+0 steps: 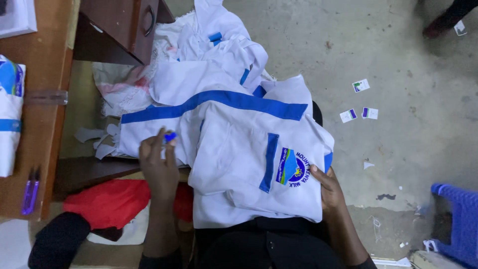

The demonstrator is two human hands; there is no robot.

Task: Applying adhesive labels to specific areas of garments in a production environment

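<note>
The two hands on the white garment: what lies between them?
In the head view, between the left hand and the right hand lies the white garment, its blue-edged chest pocket and a round embroidered badge.

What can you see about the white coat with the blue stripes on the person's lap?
The white coat looks like soft, creased cloth, lying folded across the person's lap. A wide blue band crosses its upper part, and a narrower blue strip edges a pocket beside a round, colourful badge. The left hand rests on its left edge, pinching a small blue piece. The right hand grips its right edge.
</note>
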